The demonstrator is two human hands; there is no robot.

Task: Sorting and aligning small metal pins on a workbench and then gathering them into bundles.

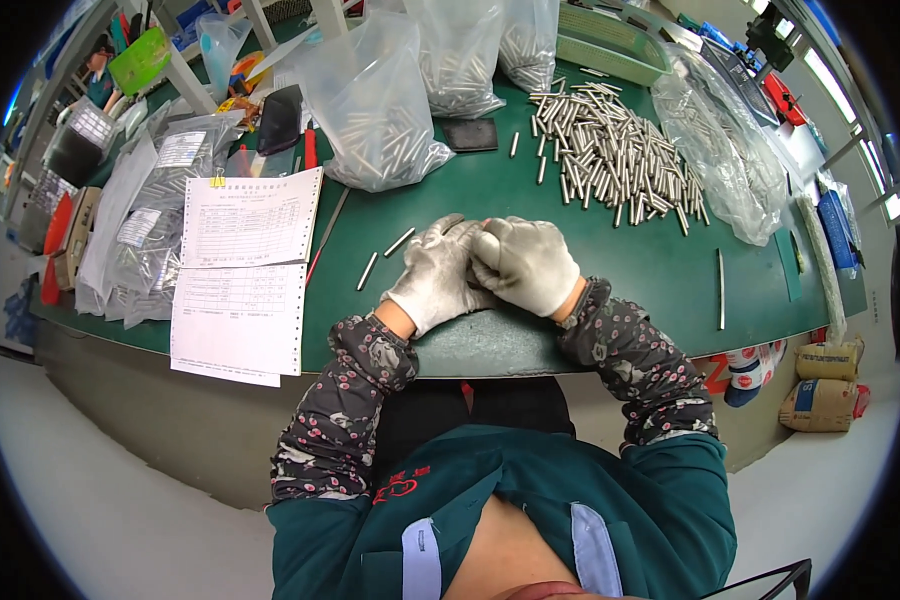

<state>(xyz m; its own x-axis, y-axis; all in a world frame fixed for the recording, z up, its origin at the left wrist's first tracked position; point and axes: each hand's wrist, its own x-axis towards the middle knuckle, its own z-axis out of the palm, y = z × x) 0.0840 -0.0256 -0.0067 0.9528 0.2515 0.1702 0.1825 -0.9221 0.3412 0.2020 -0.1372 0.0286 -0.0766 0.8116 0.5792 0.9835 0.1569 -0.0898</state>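
Both my hands wear whitish gloves and meet above the green table [450, 205], close to its front edge. My left hand [432, 275] has its fingers bent in against the other hand. My right hand [528, 262] is curled closed beside it. Whatever sits between the fingers is hidden by the gloves. Two loose metal pins, one [367, 271] lower and one [400, 241] higher, lie just left of my left hand. Beyond my right hand spreads a large pile of shiny metal pins [620, 160].
Clear plastic bags of pins [380, 140] stand at the back, beside a small dark block [470, 135]. Printed sheets [238, 290] overhang the front edge at left, near more bagged pins [155, 255]. At right lie a crumpled plastic bag [725, 150] and a thin metal rod [721, 290].
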